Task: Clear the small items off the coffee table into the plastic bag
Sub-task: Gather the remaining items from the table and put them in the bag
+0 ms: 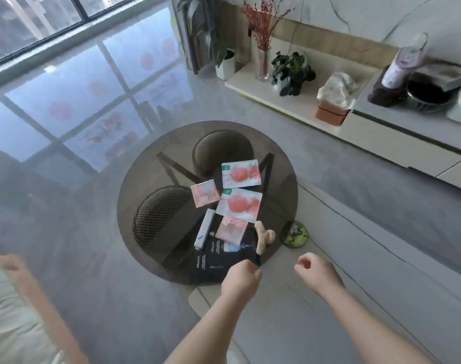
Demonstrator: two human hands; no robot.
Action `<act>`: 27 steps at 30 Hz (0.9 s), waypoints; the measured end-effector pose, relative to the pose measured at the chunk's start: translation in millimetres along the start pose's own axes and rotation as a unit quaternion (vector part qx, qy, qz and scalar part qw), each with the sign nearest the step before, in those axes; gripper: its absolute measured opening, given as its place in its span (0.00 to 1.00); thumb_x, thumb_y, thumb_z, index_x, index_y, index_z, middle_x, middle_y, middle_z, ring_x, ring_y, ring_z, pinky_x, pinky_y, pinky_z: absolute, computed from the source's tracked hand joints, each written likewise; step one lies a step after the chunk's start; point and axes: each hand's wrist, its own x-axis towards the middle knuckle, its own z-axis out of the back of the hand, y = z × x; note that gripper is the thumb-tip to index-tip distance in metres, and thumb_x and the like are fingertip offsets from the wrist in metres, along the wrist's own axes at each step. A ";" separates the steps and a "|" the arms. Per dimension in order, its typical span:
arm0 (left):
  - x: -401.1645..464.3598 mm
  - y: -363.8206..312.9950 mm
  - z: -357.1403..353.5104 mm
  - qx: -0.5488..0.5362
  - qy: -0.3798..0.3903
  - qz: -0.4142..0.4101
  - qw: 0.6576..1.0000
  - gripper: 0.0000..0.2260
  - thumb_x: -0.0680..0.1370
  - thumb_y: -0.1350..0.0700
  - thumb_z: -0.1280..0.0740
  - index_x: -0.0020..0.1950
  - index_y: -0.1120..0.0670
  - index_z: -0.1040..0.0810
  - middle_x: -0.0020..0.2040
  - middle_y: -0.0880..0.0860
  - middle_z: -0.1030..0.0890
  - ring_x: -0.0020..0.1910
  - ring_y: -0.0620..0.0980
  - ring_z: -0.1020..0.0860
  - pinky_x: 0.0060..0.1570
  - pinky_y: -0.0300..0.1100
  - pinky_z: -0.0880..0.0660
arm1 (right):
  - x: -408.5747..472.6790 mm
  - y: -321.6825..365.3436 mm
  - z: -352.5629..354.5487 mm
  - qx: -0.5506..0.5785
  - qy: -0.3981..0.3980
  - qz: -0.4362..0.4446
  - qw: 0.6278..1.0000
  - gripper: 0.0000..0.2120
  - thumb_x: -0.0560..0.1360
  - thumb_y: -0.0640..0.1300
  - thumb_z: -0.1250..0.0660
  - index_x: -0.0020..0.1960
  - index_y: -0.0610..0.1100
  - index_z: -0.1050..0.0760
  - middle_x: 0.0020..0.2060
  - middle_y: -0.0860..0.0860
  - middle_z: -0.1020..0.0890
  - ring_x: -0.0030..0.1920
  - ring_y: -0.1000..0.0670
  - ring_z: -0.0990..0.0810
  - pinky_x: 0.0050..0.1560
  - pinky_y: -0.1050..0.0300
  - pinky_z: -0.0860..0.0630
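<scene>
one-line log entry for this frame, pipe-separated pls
phase: reaching | left hand: curled, empty, over black packets | right hand: curled, empty, off table edge | glass table: all items still on it | bag: not visible

A home living room (glass coffee table (145, 179), potted plants (292, 72), low cabinet (289, 106))
</scene>
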 end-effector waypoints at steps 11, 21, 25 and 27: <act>138.5 -12.0 -53.3 0.066 -0.001 -0.069 0.995 0.15 0.78 0.48 0.41 0.63 0.50 0.28 0.55 0.55 0.24 0.56 0.56 0.25 0.52 0.50 0.26 | 119.4 -27.2 -40.4 0.034 -0.026 -0.040 0.998 0.20 0.74 0.53 0.33 0.63 0.47 0.27 0.58 0.47 0.22 0.58 0.45 0.24 0.52 0.55 0.27; 225.5 -14.7 -112.0 0.080 -0.006 -0.033 0.996 0.32 0.76 0.52 0.33 0.76 0.44 0.44 0.71 0.54 0.40 0.68 0.56 0.35 0.59 0.51 0.29 | 199.6 -63.3 -74.4 0.023 -0.056 -0.051 0.997 0.25 0.73 0.53 0.32 0.67 0.46 0.32 0.63 0.44 0.27 0.62 0.43 0.28 0.56 0.54 0.29; 248.3 -11.2 -126.7 0.061 -0.027 -0.077 0.995 0.28 0.75 0.57 0.34 0.73 0.42 0.37 0.71 0.50 0.38 0.63 0.53 0.28 0.54 0.47 0.25 | 224.5 -73.7 -78.2 0.015 -0.082 -0.056 0.995 0.29 0.73 0.52 0.31 0.70 0.45 0.36 0.66 0.43 0.30 0.66 0.42 0.32 0.62 0.51 0.31; 255.7 -8.4 -130.2 0.064 -0.039 -0.095 0.993 0.26 0.74 0.57 0.33 0.70 0.41 0.34 0.70 0.48 0.38 0.60 0.52 0.26 0.48 0.45 0.26 | 235.9 -76.9 -80.1 0.011 -0.090 -0.057 0.994 0.31 0.73 0.51 0.31 0.72 0.45 0.39 0.67 0.43 0.32 0.66 0.42 0.32 0.62 0.50 0.30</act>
